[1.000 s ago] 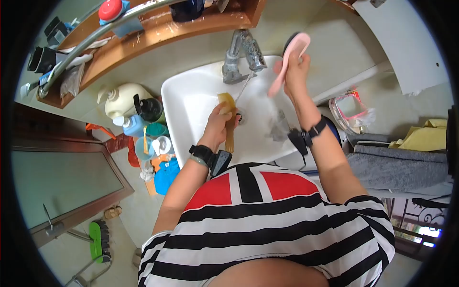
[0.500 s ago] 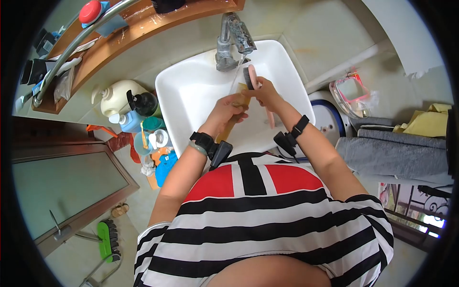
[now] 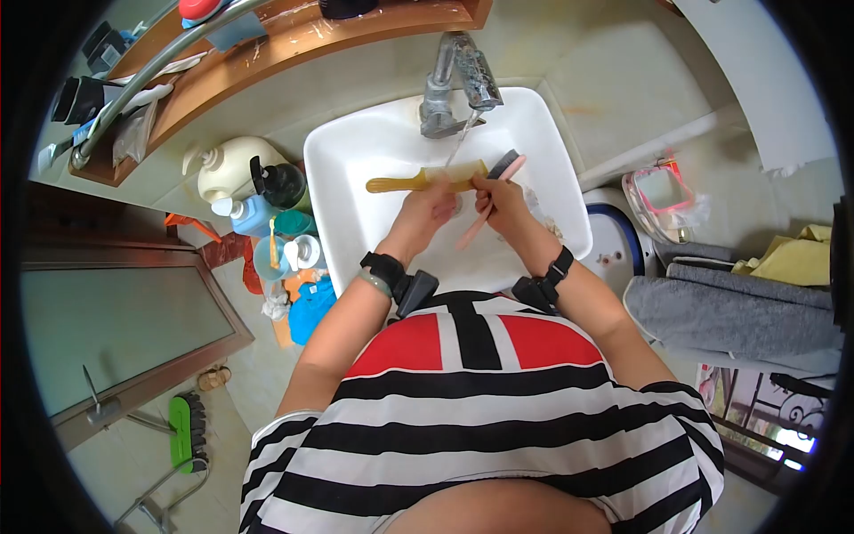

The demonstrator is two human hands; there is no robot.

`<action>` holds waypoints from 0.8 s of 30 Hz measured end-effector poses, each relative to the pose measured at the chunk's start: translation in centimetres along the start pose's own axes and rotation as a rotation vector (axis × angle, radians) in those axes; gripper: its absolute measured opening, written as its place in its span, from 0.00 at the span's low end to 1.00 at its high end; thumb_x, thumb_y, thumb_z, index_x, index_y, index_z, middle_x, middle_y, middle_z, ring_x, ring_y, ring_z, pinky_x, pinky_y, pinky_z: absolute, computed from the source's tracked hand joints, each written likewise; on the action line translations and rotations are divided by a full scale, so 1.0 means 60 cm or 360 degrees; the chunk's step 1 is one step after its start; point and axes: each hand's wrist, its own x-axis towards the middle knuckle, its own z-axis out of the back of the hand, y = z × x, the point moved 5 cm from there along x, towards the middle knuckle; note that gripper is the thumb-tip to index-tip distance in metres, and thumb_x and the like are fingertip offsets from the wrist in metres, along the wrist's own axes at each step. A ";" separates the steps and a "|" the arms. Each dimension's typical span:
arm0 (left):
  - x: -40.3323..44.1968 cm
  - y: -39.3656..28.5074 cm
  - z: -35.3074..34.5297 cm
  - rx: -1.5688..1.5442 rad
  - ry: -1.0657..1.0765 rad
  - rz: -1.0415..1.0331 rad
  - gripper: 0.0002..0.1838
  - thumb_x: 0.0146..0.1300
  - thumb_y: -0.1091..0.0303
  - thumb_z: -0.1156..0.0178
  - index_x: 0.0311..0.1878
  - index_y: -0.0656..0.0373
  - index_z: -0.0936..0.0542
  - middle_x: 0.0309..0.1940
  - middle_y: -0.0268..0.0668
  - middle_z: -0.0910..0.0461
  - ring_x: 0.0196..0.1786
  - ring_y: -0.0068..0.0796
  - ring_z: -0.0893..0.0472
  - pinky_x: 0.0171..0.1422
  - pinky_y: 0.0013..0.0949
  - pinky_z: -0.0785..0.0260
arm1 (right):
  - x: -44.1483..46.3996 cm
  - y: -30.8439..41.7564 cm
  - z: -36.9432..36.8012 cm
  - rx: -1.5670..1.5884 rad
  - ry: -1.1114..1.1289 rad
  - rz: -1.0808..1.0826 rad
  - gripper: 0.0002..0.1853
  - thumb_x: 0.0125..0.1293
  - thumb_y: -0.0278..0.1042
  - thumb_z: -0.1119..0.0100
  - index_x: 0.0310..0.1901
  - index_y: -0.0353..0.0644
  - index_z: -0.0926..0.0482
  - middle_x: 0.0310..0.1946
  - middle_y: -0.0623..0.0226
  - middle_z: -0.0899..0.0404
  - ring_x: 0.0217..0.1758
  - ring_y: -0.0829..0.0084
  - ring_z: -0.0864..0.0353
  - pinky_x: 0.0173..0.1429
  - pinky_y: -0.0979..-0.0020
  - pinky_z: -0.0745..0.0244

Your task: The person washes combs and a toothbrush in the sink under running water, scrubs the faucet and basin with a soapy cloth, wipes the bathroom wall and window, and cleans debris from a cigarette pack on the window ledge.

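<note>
Over the white sink (image 3: 342, 240), a yellow comb (image 3: 397, 184) lies level under the running tap, its handle pointing left. My left hand (image 3: 425, 214) is closed at the comb's middle, fingers curled and somewhat blurred. A pink brush (image 3: 473, 230) with dark bristles slants through my right hand (image 3: 505, 203), its head up by the tap side and its handle down toward me. The right thumb and fingertips also pinch the comb's right end. Water from the faucet (image 3: 479, 80) falls onto the comb.
Pump bottles (image 3: 280, 185) and cups crowd the left side of the sink. A wooden shelf (image 3: 294, 44) with a metal rail hangs above left. To the right are a blue-rimmed basin (image 3: 614, 231) and grey towels (image 3: 729, 307). A green brush (image 3: 187, 432) stands by the door.
The comb has swung from nearly upright to level, its handle now at the left. The pink brush has tilted, its head moving right. The view has shifted slightly.
</note>
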 end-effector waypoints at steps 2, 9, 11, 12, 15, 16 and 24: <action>0.010 -0.002 0.003 -0.0551 -0.0002 -0.0100 0.17 0.70 0.54 0.50 0.52 0.56 0.28 0.44 0.40 0.22 0.50 0.30 0.23 0.54 0.34 0.31 | -0.013 -0.006 -0.007 -0.0012 0.0082 -0.0040 0.09 0.57 0.23 0.36 0.31 0.38 0.29 0.22 0.67 0.29 0.18 0.81 0.36 0.19 0.81 0.41; 0.020 -0.010 -0.005 -0.0913 -0.0026 -0.0247 0.17 0.74 0.57 0.60 0.57 0.56 0.31 0.52 0.45 0.25 0.56 0.40 0.25 0.64 0.45 0.33 | -0.075 0.033 -0.020 -0.1876 0.0068 0.1107 0.39 0.63 0.37 0.41 0.70 0.41 0.52 0.34 0.57 0.24 0.29 0.66 0.25 0.33 0.71 0.28; 0.026 -0.007 -0.016 -0.0925 -0.0005 -0.0259 0.18 0.74 0.56 0.61 0.57 0.56 0.31 0.52 0.44 0.25 0.55 0.39 0.24 0.61 0.44 0.31 | -0.092 0.029 -0.039 -0.1987 0.0340 0.1115 0.43 0.64 0.38 0.43 0.73 0.43 0.60 0.39 0.51 0.23 0.33 0.60 0.21 0.39 0.66 0.25; 0.028 -0.006 -0.021 -0.0942 0.0011 -0.0281 0.18 0.75 0.55 0.61 0.57 0.57 0.31 0.51 0.43 0.24 0.54 0.38 0.24 0.59 0.44 0.30 | -0.090 0.016 -0.049 -0.2186 0.0403 0.1285 0.41 0.64 0.37 0.45 0.72 0.43 0.58 0.43 0.47 0.23 0.37 0.54 0.21 0.44 0.62 0.26; 0.026 -0.012 -0.021 -0.0801 0.0023 -0.0338 0.21 0.75 0.53 0.62 0.54 0.62 0.30 0.49 0.41 0.24 0.51 0.36 0.23 0.56 0.40 0.29 | -0.100 0.025 -0.084 -0.2292 0.0508 0.1414 0.39 0.64 0.36 0.48 0.72 0.42 0.56 0.49 0.40 0.25 0.49 0.42 0.24 0.52 0.54 0.29; 0.025 -0.017 -0.019 -0.0742 0.0021 -0.0381 0.23 0.75 0.52 0.63 0.52 0.64 0.30 0.48 0.40 0.23 0.50 0.34 0.22 0.55 0.38 0.28 | -0.091 0.033 -0.091 -0.2345 0.0501 0.1121 0.39 0.64 0.40 0.49 0.72 0.46 0.56 0.50 0.37 0.27 0.51 0.42 0.25 0.55 0.53 0.31; 0.019 -0.006 0.028 -0.0589 -0.0073 -0.0270 0.23 0.75 0.52 0.63 0.50 0.63 0.29 0.39 0.39 0.21 0.40 0.32 0.20 0.48 0.35 0.26 | -0.130 -0.006 -0.128 -0.2283 0.0608 0.1740 0.36 0.67 0.44 0.54 0.71 0.39 0.56 0.42 0.39 0.22 0.45 0.42 0.21 0.52 0.53 0.28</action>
